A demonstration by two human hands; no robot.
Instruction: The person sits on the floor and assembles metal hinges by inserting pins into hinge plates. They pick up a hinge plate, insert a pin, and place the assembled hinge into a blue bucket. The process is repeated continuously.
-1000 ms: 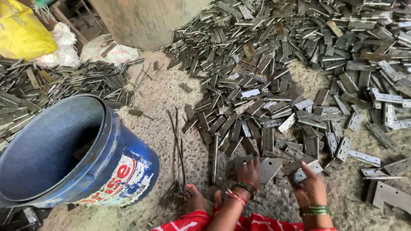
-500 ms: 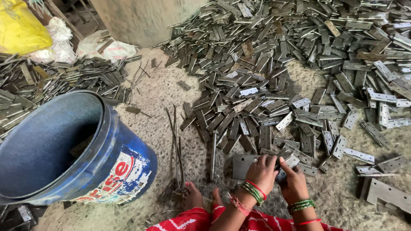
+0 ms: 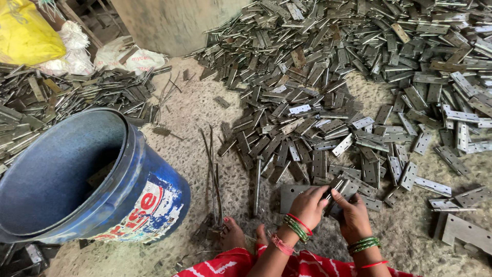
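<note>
Both hands close together low in the frame, just above the floor (image 3: 205, 113), sharing one metal hinge (image 3: 339, 189). Left hand (image 3: 307, 205) curled over the near side, fingers (image 3: 319, 194) pressed against a flat leaf; right hand (image 3: 352, 213) meeting it from the other side, fingers (image 3: 339, 197) pinching the hinge's edge. Probably held between the two so that the leaves can be lined up or folded, with each hand steadying one half. Exact finger contact underneath hidden by the knuckles.

Hinge itself: dull grey steel, flat rectangular leaves, dark and a little grimy, partly covered by the hands. Lying right at the near edge of the big pile of hinges (image 3: 348, 77), touching a larger flat plate (image 3: 291, 194) on the ground beside the left hand.

Pile spread wide across the far and right side of the floor, presumably tipped out loose to keep every piece within reach. A few long thin rods (image 3: 212, 169) laid straight on the ground between pile and blue bucket (image 3: 123, 205). Bucket tilted on its side toward the seated person, mouth open, a few pieces dimly visible inside, likely angled so for easy tossing. Second heap of metal strips (image 3: 56, 102) behind the bucket, a yellow sack (image 3: 23, 33) in the far corner. Toes (image 3: 233, 233) and red cloth (image 3: 230, 264) at the bottom edge.
</note>
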